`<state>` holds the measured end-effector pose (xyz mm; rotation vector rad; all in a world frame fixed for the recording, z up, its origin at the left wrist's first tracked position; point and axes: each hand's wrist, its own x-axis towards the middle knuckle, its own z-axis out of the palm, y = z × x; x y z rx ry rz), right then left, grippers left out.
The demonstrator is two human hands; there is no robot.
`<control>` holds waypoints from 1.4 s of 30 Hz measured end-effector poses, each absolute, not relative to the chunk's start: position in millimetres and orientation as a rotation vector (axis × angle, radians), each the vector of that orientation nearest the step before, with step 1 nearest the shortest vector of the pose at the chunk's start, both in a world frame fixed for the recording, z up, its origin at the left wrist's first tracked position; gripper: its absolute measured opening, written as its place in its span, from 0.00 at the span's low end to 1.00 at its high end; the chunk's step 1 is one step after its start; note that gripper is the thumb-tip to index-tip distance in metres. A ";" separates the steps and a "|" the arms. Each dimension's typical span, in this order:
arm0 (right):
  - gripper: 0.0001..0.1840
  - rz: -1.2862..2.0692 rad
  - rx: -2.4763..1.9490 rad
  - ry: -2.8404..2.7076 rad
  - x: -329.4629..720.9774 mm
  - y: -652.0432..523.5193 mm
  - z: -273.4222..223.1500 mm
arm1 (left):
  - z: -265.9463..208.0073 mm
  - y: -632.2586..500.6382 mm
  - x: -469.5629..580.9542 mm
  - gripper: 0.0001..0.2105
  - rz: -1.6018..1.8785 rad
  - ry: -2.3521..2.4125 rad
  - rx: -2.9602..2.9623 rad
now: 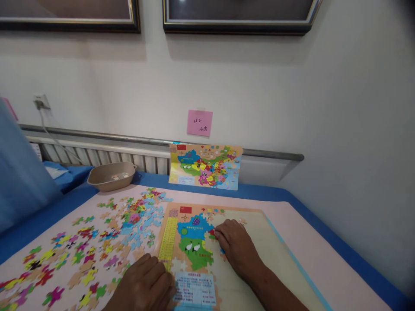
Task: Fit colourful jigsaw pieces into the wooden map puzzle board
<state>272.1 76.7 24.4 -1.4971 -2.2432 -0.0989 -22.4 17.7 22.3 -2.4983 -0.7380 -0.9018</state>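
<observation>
The jigsaw board (272, 255) lies in front of you on the worktop (345, 250), its near edge running out of view. Joined pieces fill its left side: a flag at the far-left corner, a yellow strip along the left edge, blue and green regions, and a pale text panel towards the near edge. Cream backing shows across the right side, up to a light-blue border.

Your hands are apart. Your right hand (234, 244) rests curled on the board beside a red piece (212, 233); whether it grips anything, you cannot tell. Your left hand (144, 278) is loosely closed at the board's left edge, its grip hidden.

Loose pieces (139, 216) crowd the worktop's left side, close to the board's left edge. On the right, a broad strip of pink mat (308, 242) gives room between the board and the worktop's blue right edge.

At the far edge, a printed map sheet (205, 167) stands upright; a tan basin (112, 177) sits near the far-left corner.
</observation>
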 end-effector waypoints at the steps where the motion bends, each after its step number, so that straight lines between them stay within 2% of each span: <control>1: 0.12 -0.098 -1.496 -2.245 272.0 77.2 23.3 | 23.2 17.0 -22.8 0.09 -0.898 -0.739 -2.506; 6: 0.14 -0.068 -1.488 -2.261 271.7 77.7 22.1 | 27.2 13.6 -23.0 0.09 -0.903 -0.757 -2.563; 15: 0.10 -0.053 -1.487 -2.278 271.6 76.8 23.6 | 36.2 8.3 -22.2 0.08 -0.887 -0.778 -2.646; 42: 0.08 0.068 -1.462 -2.247 269.7 77.9 23.9 | 16.4 21.0 -25.5 0.06 -0.874 -0.732 -2.523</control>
